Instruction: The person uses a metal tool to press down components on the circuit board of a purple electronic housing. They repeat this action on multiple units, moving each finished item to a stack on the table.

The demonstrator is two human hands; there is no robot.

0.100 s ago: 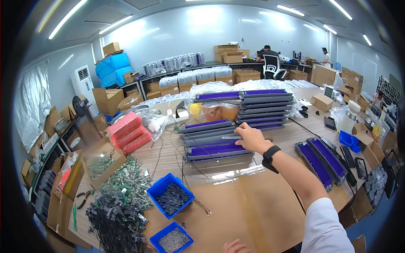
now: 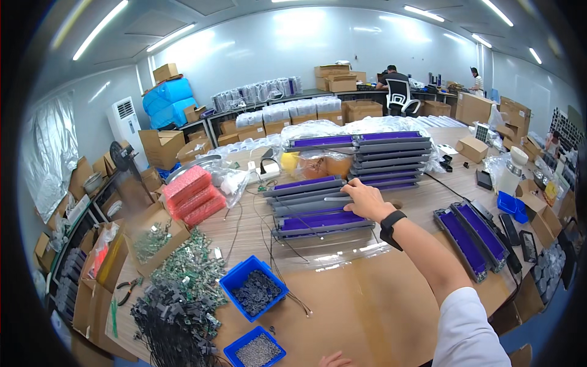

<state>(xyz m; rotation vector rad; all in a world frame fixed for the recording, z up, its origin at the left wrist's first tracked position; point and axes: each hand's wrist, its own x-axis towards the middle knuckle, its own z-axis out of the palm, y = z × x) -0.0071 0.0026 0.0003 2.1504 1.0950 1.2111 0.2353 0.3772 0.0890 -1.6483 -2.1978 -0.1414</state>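
Observation:
My right hand [image 2: 364, 199] reaches out over the table and grips the right edge of a grey tray in a stack of grey and purple trays [image 2: 315, 208]. A black watch [image 2: 391, 227] sits on that wrist, above a white sleeve. Only the fingertips of my left hand [image 2: 335, 359] show at the bottom edge, beside a small blue bin of tiny grey parts [image 2: 257, 350]; whether it holds anything is hidden. A second, taller stack of grey and purple trays [image 2: 385, 156] stands behind the first, partly under clear plastic.
A blue bin of dark parts [image 2: 252, 293], a heap of green circuit boards [image 2: 189, 269] and black parts [image 2: 171, 321] lie at left. Pink packs [image 2: 192, 194] are stacked behind. Two purple trays [image 2: 471, 235] lie at right. Cardboard boxes ring the room; two people sit far back.

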